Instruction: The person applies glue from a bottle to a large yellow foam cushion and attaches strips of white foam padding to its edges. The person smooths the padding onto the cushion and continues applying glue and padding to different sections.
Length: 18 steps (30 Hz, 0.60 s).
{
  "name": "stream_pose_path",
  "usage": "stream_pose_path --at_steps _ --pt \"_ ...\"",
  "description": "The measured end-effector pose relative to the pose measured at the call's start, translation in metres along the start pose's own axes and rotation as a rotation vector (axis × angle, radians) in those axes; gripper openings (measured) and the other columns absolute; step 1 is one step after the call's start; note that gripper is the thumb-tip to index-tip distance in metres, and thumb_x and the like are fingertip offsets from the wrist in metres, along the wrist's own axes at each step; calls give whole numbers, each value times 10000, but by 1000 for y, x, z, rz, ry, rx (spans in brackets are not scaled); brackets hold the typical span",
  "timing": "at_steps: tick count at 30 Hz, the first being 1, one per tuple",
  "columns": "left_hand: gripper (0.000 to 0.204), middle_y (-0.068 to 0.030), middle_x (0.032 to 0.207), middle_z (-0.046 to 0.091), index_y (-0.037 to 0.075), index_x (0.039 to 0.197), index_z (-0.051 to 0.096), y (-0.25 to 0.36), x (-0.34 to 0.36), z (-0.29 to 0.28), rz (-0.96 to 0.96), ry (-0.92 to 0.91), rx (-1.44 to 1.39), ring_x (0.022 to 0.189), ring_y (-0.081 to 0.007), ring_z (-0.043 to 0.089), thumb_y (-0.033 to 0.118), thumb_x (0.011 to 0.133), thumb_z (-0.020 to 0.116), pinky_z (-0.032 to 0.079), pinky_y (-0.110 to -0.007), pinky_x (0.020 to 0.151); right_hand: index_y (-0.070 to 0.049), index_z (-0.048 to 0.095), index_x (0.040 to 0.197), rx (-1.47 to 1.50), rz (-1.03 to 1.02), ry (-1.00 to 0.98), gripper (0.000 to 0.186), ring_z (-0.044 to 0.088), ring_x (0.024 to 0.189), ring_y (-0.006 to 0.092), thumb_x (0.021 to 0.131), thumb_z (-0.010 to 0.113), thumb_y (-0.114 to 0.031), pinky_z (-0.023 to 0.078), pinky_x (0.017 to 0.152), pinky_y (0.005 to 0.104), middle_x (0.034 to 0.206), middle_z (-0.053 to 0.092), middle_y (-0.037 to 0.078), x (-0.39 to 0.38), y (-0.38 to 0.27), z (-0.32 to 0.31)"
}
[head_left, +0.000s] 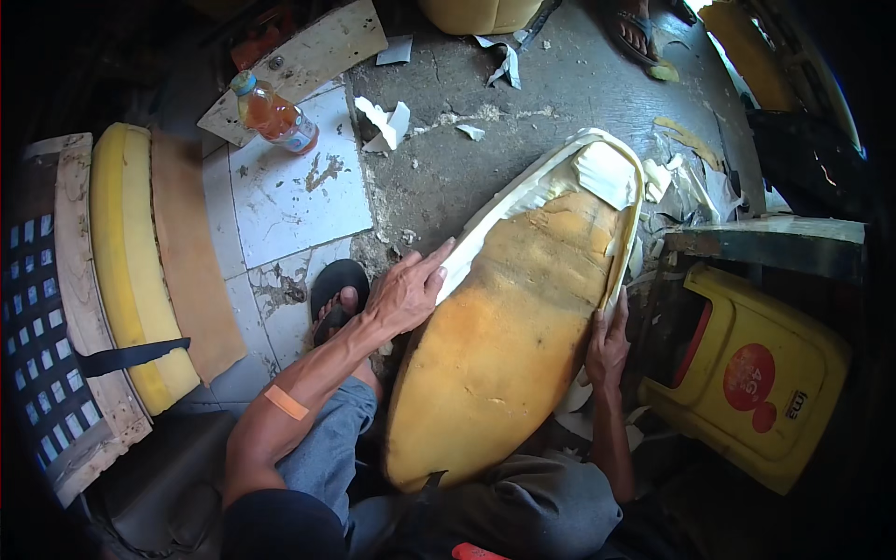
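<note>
A long, worn yellow-brown foam seat pad (523, 308) leans across my lap, its far end on the floor. A pale cream cover edge (504, 203) wraps the rim at the far end and runs down both sides. My left hand (408, 287) grips the left rim, fingers pressed along the cream edge. On the opposite rim, my right hand (609, 347) has its fingers pointing up along the side, with part of its grip hidden behind the pad. White padding (607, 175) shows inside the wrapped far end.
A drink bottle (276, 117) stands on white tiles at the upper left. Yellow foam (140, 271) and a black crate (47, 327) are at the left. A yellow plastic container (747, 373) lies at the right. Scraps (385, 123) litter the floor; another person's foot (635, 33) is far off.
</note>
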<state>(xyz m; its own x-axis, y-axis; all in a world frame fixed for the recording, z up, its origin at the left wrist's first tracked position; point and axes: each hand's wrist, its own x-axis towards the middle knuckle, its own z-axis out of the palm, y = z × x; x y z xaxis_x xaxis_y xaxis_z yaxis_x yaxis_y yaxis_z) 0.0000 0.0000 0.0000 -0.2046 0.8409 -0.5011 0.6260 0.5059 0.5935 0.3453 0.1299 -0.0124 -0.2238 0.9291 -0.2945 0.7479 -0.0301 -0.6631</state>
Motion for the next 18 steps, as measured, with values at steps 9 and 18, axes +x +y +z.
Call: stream_pose_path --at_steps 9,18 --pt "572 -229 1370 639 311 1618 340 1 15 -6 138 -120 -44 1127 -470 665 263 1062 463 519 -492 1053 -245 269 1643 -69 -43 48 593 604 1306 408 1099 489 -329 503 1045 456 1478 566 247 -1 6 -6" --pt "587 -184 1258 725 354 1605 365 -3 33 -41 43 -366 -34 991 -280 754 283 1052 551 553 -411 941 -215 261 1646 -33 -14 10 602 561 1357 415 1100 487 -334 475 1084 447 1532 513 244 0 -5 -1"
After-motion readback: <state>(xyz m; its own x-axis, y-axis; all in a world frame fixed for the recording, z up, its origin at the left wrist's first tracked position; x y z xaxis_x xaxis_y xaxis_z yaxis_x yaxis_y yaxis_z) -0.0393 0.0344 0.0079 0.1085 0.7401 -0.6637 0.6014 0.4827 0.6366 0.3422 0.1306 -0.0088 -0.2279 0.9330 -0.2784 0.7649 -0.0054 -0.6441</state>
